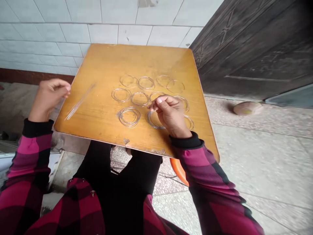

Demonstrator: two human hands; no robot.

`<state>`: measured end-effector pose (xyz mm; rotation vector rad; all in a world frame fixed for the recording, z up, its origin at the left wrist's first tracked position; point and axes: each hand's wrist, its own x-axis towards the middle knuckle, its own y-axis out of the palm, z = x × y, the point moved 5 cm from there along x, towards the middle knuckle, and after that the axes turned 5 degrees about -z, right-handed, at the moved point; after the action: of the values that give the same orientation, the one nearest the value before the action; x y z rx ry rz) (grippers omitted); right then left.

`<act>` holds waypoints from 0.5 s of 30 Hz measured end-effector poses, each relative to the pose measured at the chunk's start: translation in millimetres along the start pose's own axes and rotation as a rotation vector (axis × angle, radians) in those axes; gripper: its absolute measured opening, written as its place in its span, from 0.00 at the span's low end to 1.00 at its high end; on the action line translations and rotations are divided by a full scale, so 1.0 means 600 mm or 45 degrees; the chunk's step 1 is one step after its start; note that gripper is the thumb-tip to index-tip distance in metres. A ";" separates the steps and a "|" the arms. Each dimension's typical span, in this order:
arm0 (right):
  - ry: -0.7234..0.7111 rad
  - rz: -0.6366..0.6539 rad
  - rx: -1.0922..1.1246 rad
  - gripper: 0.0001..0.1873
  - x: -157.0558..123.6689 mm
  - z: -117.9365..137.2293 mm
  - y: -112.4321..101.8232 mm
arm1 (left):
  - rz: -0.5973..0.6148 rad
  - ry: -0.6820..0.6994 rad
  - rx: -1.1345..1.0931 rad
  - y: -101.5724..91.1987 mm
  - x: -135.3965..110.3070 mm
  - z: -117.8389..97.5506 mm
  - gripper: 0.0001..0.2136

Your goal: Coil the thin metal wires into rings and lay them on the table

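Observation:
A small wooden table (102, 65) stands in front of me with several thin wire rings (140, 99) laid out on it in rows. My right hand (171, 114) rests over the rings at the near right, fingers pinched on the edge of a wire ring (153, 120). My left hand (49, 96) hovers at the table's left edge with its fingers pinched together; what they hold, if anything, is too thin to see. A bundle of straight wires (79, 102) lies on the table just right of that hand.
A white tiled wall (97, 29) runs behind the table and a dark wooden door (256, 49) stands at the right. A round stone-like object (246, 108) lies on the speckled floor by the door. Something orange (179, 171) shows under the table's near edge.

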<state>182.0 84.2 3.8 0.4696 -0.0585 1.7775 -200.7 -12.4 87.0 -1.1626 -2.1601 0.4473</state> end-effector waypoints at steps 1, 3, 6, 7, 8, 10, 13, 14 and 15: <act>0.009 -0.002 -0.006 0.19 0.001 0.000 0.000 | 0.063 -0.031 0.157 -0.011 0.002 0.022 0.08; 0.022 -0.012 -0.012 0.19 0.002 -0.001 0.000 | 0.152 -0.061 0.437 -0.030 -0.010 0.052 0.09; 0.011 -0.023 0.008 0.19 0.000 0.002 0.001 | 0.148 -0.046 0.553 -0.057 -0.068 0.068 0.12; -0.003 -0.025 0.021 0.18 -0.002 0.003 0.002 | 0.126 -0.042 0.536 -0.067 -0.094 0.072 0.12; -0.018 -0.030 0.037 0.18 -0.003 0.004 0.002 | 0.098 -0.047 0.518 -0.079 -0.121 0.078 0.12; -0.025 -0.021 0.048 0.17 -0.005 0.004 0.004 | 0.049 -0.094 0.513 -0.109 -0.175 0.103 0.13; -0.030 0.001 0.028 0.16 -0.007 0.003 0.007 | 0.037 -0.277 0.617 -0.161 -0.242 0.163 0.15; -0.033 0.006 0.020 0.15 -0.007 0.003 0.007 | 0.051 -0.350 0.676 -0.176 -0.258 0.184 0.15; -0.036 0.012 0.015 0.14 -0.007 0.002 0.007 | 0.053 -0.403 0.751 -0.190 -0.269 0.200 0.16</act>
<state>179.2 78.8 4.5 0.5036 -0.0705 1.7811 -286.2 -209.4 2.3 -0.8384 -2.0376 1.2579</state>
